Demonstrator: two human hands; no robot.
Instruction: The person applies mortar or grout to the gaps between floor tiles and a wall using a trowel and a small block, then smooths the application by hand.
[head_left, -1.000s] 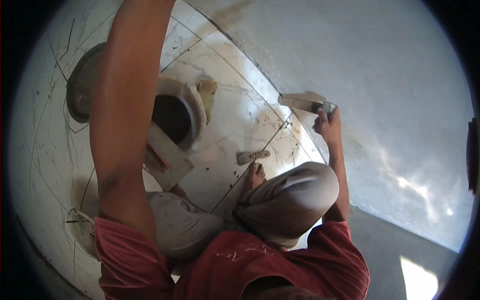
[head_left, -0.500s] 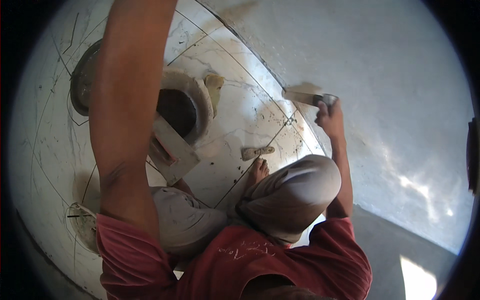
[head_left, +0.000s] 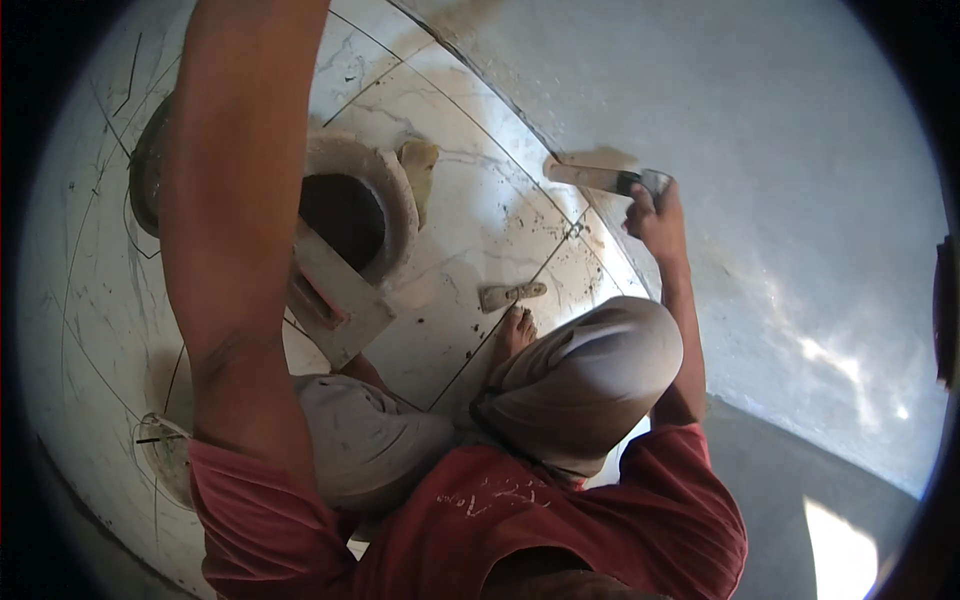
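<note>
My right hand (head_left: 657,224) is closed round a flat-bladed scraper (head_left: 590,178). Its long pale blade lies close along the lower part of the grey wall (head_left: 790,210), just above the floor joint. My left arm (head_left: 240,200) stretches up past the top edge, so the left hand is out of sight. Beside that forearm, a flat steel trowel (head_left: 350,305) with a reddish handle rests by the rim of a bucket (head_left: 405,215) holding dark grey mix. A small putty knife (head_left: 513,294) lies on the tiles near my foot.
Behind my left arm is a dark round basin (head_left: 146,170), partly hidden. A yellowish piece (head_left: 419,180) leans by the bucket. At the lower left stands a pale pail (head_left: 165,460) with a handle. Dark crumbs are scattered over the white tiles (head_left: 450,240) near the wall.
My right hand and the scraper have shifted slightly to the left and up along the wall. My left arm has swung a little to the left.
</note>
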